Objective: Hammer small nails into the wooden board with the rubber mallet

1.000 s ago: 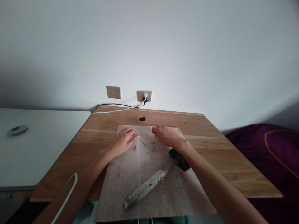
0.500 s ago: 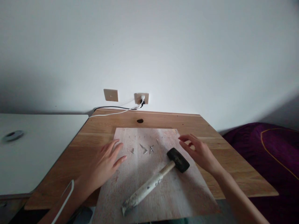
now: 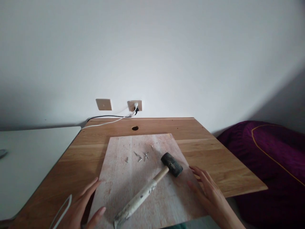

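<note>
A pale, worn wooden board (image 3: pixel 143 178) lies on the desk. My left hand (image 3: pixel 83 202) is at its left edge, fingers stretched and apart, thumb over the surface. At the right edge is my right hand (image 3: pixel 211 192), fingers extended along the side and thumb over the board; neither hand is closed round it. Between them a mallet (image 3: pixel 172 164) with a black head and paint-spotted handle rests diagonally. Several small silver nail-like pieces (image 3: pixel 140 157) lie beyond it, and one nail (image 3: pixel 152 147) sits near a row of small dark dots.
The wooden desk (image 3: pixel 214 165) stands against the wall, with a round cable hole (image 3: pixel 135 128). Cables run to a wall socket (image 3: pixel 135 105). A white surface (image 3: pixel 30 165) is on the left, a purple cloth-covered thing (image 3: pixel 269 152) on the right. A white cord (image 3: pixel 63 211) crosses my left wrist.
Both hands have come down and nearer along the board's sides. The view has shifted, so the board and mallet appear farther left. The mallet still lies on the board.
</note>
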Tool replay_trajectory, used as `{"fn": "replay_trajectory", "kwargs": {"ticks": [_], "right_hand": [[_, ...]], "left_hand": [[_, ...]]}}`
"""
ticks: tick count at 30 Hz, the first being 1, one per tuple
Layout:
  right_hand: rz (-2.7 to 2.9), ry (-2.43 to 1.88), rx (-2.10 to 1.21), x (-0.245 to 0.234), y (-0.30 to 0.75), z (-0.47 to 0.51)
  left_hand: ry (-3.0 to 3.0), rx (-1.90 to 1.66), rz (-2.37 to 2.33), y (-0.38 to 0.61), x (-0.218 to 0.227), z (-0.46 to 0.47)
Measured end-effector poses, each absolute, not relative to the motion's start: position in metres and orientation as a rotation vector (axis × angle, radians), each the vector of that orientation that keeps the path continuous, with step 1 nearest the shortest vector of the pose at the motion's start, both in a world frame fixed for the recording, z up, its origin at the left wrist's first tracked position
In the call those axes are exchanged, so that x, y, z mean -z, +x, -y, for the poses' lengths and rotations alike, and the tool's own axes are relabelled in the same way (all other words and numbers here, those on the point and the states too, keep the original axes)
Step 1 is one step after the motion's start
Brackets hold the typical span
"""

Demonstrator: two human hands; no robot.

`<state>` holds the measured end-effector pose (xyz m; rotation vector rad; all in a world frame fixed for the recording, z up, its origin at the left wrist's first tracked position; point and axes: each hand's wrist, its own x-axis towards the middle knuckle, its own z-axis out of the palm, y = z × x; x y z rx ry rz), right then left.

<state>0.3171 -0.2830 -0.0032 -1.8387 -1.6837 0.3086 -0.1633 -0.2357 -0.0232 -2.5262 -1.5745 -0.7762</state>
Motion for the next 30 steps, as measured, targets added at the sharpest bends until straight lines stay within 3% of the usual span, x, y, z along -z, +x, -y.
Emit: {"fn": "replay_trajectory", "kwargs": {"ticks": [13,21,30], "right_hand": [[1.674,-1.930,-0.132,0.006,0.354,0.285],[1.633,-1.966,-0.162,-0.007,0.345,0.288],[1.814,-1.792,-0.460,-0.022,0.298,0.288]], "left_hand": [[-2.708,0.843,1.165,-0.083,-0.008,0.223],[-2.700,0.871,1.259,-0.088,0.006,0.225],[-2.540,0.811,1.576,-0.135,0.020,0.221]]}}
